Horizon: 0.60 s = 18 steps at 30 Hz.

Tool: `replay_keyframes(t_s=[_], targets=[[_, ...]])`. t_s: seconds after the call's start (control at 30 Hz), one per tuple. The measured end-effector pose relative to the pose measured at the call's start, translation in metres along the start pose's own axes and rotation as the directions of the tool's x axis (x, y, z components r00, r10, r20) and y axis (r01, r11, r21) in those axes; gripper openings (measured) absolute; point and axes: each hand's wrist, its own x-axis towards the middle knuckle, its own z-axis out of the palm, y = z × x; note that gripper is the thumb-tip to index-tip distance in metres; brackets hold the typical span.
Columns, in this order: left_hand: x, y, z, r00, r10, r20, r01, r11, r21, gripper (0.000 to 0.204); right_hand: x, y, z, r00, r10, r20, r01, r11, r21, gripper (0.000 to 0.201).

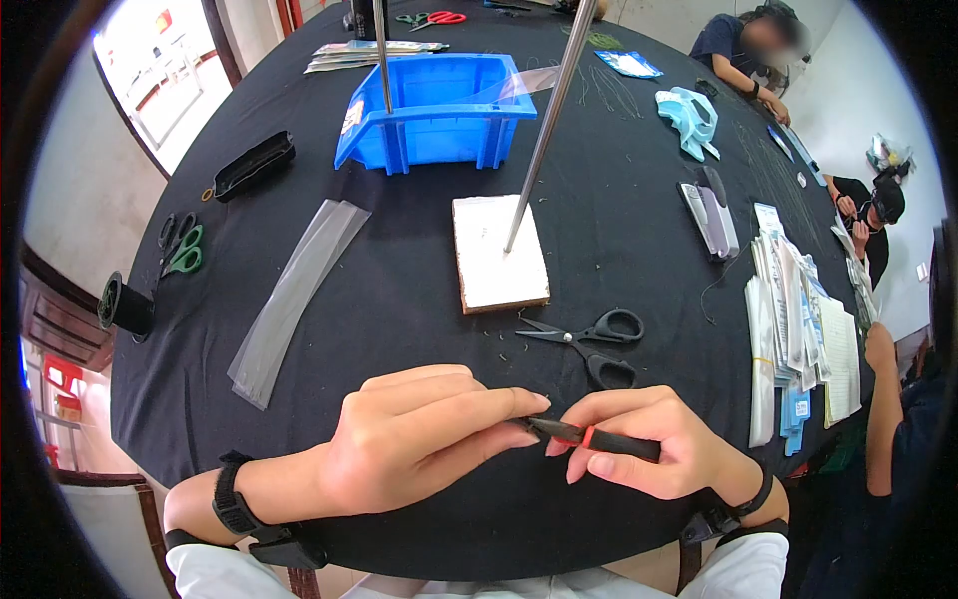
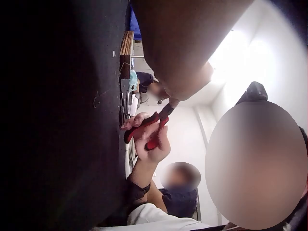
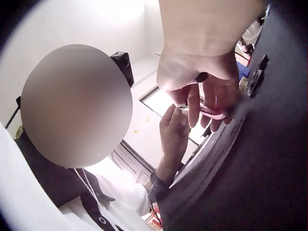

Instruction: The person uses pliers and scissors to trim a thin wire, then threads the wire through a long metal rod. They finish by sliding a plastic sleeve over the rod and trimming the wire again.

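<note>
In the head view my right hand [image 1: 664,444] grips a pair of pliers [image 1: 624,446] with red and black handles, their dark jaws pointing left. My left hand [image 1: 399,439] pinches a small dark piece between thumb and fingertips, right at the tip of the pliers; its kind cannot be told. The left wrist view shows the red handles [image 2: 155,139] spread apart in the right hand. Both hands are close together over the black tablecloth. Just beyond them lie black scissors [image 1: 571,337], blades partly apart, and a white-topped block [image 1: 494,250] with a metal rod standing on it.
A blue bin [image 1: 429,140] stands behind the block. Clear plastic sleeves [image 1: 299,299] lie left, near green-handled scissors [image 1: 187,252] and a black spool [image 1: 127,304]. To the right are a stapler [image 1: 711,215] and stacked packets [image 1: 788,319]. Other people sit around the table.
</note>
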Motion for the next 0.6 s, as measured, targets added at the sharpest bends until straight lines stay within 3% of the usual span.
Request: replay_keyframes(t_s=[0.17,0.47,0.6], targets=[[-0.0009,-0.0025,0.0007,1.000,0.027,-0.001,-0.027,0.999,0.019,0.028,0.0005,0.0025,0.0011,0.999,-0.047,-0.015,0.046,0.996,-0.082,0.017],[-0.0016,-0.0044,0.0029,0.995,0.093,0.033,-0.094,0.995,0.041,0.029,-0.0031,-0.0056,0.0029,0.999,-0.006,-0.031,-0.004,0.953,-0.302,0.013],[-0.0012,-0.0029,0.0018,0.995,0.094,0.033,-0.096,0.993,0.067,0.029,-0.0006,-0.0059,-0.0014,1.000,-0.003,-0.020,-0.002,0.973,-0.230,0.013]])
